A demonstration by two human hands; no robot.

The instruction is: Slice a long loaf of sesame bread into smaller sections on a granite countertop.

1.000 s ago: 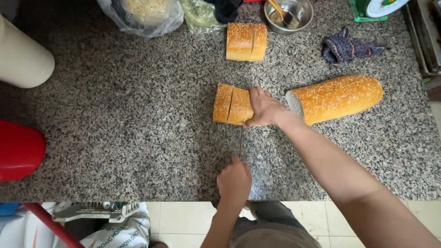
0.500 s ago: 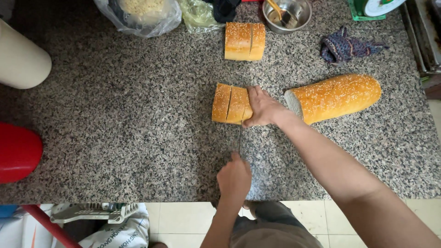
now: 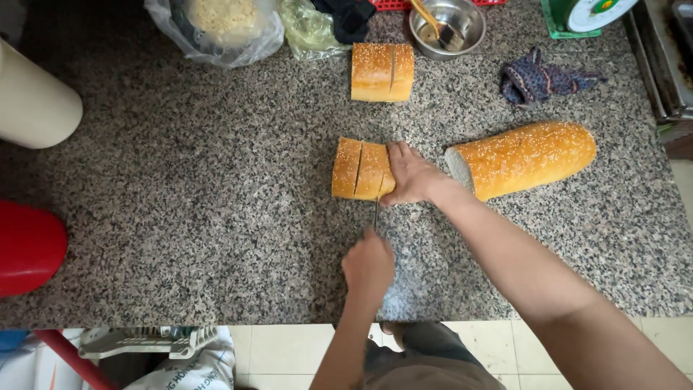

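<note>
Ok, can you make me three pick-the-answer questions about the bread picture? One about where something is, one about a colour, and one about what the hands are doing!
1. Where is the metal bowl?
A. At the far edge of the counter
B. On the floor
C. On top of the long loaf

2. What colour is the crumpled cloth?
A. Yellow
B. Dark blue
C. White

3. What is the left hand doing?
A. Resting flat
B. Holding the knife
C. Lifting a cup

Answers:
1 A, it sits beyond the two spare slices.
2 B, blue with small patterning.
3 B, its blade meets the cut bread that the right hand steadies.
</note>
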